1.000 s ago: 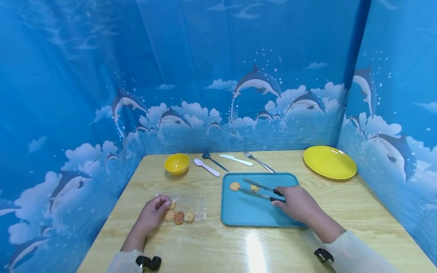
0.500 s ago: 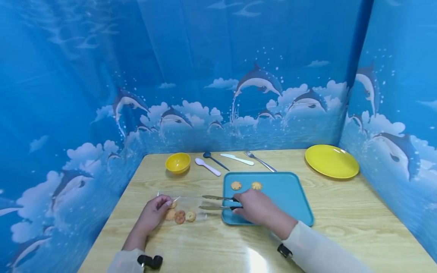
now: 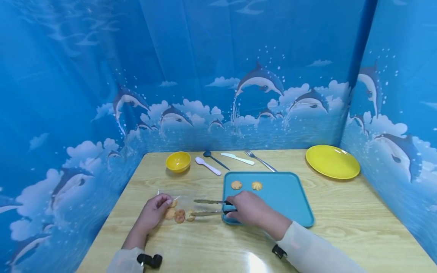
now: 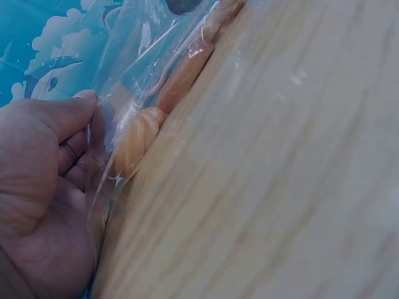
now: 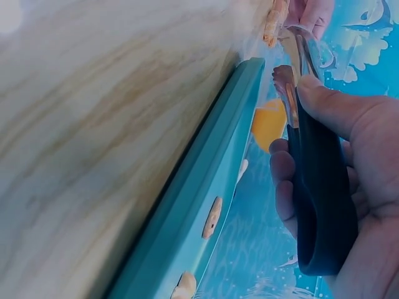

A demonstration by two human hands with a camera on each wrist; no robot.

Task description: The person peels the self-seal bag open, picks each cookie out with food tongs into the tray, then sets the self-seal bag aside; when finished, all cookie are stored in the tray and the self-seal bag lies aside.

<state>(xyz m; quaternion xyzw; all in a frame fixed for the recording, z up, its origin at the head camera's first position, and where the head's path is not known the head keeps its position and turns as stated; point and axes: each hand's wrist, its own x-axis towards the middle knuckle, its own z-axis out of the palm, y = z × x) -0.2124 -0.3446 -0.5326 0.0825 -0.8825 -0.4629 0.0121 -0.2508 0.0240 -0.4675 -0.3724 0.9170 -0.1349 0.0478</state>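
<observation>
My left hand (image 3: 153, 214) pinches the edge of a clear plastic bag (image 4: 140, 47) lying on the table; several cookies (image 3: 179, 216) are in it, one a ridged cookie (image 4: 136, 142) close to my fingers. In my right hand (image 3: 250, 208) I hold metal tongs (image 5: 324, 187) by their black handles. Their arms are spread and point left over the bag, the nearer tip at the rightmost cookie (image 3: 189, 216); whether they touch, I cannot tell. Under my right hand is a teal tray (image 3: 286, 201) bearing a round cookie (image 3: 236, 185) and a swirled cookie (image 3: 257, 185).
Behind the bag stands a yellow bowl (image 3: 178, 162). A lilac spoon (image 3: 208, 166), a dark spoon (image 3: 217, 160), a pale knife (image 3: 238, 158) and a metal fork (image 3: 261, 161) lie along the back. At the far right is a yellow plate (image 3: 332, 162).
My right hand has swung the tongs left from the tray to the bag, leaving the swirled cookie lying on the tray. My left hand keeps its place on the bag.
</observation>
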